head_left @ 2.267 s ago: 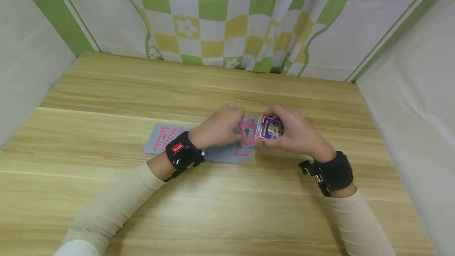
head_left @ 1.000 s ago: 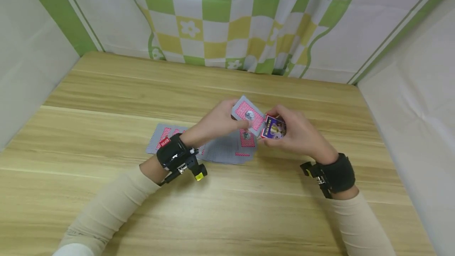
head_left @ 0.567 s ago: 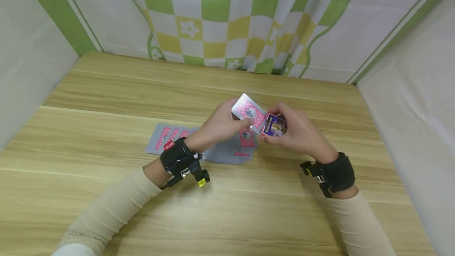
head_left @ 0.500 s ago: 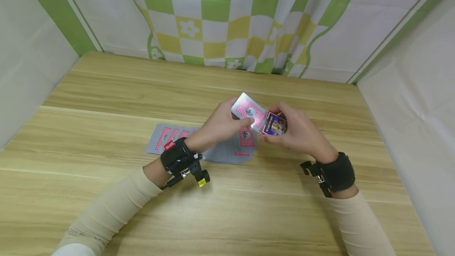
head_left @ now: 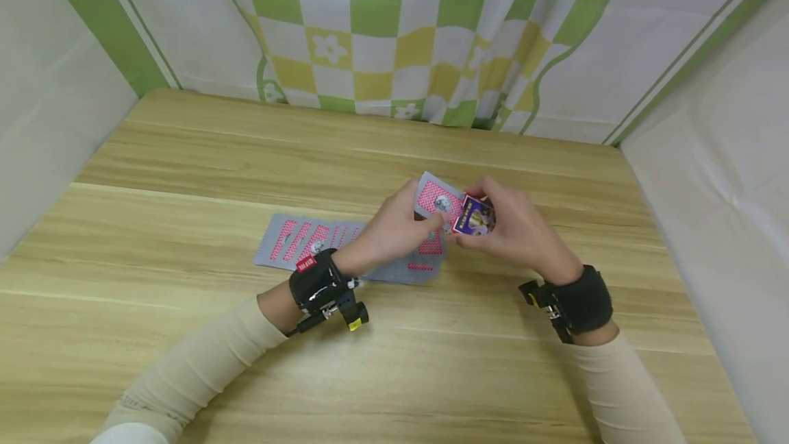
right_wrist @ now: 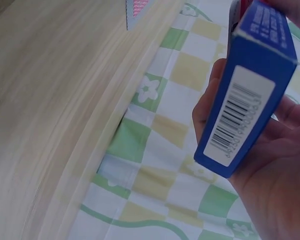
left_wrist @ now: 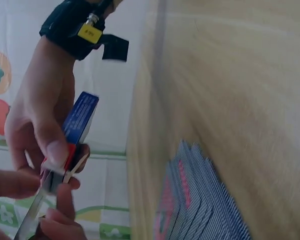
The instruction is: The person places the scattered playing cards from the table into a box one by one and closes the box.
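My left hand (head_left: 394,228) pinches a thin packet of playing cards (head_left: 439,192), red-patterned backs up, thumb on top. My right hand (head_left: 524,225) grips a small blue-and-purple card box (head_left: 474,216) by its sides. The cards' right edge meets the box's red-rimmed left end. In the left wrist view, the fingers of both hands come together at that end of the box (left_wrist: 81,117). The right wrist view shows the box's barcode side (right_wrist: 242,112), with fingers behind it. Beneath the left hand and wrist, a fanned row of playing cards (head_left: 285,242) lies on the table, partly hidden.
The wood-grain table (head_left: 394,375) reaches back to a green, white and yellow checked curtain (head_left: 394,40). Pale sheets hang at the left (head_left: 55,101) and right (head_left: 709,177) sides. Each wrist wears a black strap with a small camera.
The left hand has lifted the packet of cards off the row and, since half a second ago, moved it slightly right against the box. The right hand has stayed nearly in place with the box.
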A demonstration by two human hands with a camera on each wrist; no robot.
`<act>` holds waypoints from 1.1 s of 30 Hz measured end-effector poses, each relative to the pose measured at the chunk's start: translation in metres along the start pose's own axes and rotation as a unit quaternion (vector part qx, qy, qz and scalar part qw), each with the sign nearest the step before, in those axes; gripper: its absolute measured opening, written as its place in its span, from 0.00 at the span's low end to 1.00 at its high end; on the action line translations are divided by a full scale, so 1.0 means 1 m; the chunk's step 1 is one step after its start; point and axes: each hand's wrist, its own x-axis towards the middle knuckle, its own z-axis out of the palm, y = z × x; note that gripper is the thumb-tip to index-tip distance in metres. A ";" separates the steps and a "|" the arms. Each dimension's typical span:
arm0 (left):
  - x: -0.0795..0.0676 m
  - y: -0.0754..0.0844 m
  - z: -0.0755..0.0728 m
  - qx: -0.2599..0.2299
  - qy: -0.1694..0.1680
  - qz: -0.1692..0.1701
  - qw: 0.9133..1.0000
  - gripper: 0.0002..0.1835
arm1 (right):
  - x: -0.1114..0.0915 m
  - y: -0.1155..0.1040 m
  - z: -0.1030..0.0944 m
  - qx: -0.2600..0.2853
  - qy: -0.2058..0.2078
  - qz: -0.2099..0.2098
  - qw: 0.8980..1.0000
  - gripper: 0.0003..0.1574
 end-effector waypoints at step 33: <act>0.005 -0.011 -0.015 -0.004 -0.030 0.014 0.999 0.05 | 0.003 -0.010 0.005 0.017 -0.030 -0.029 0.999 0.35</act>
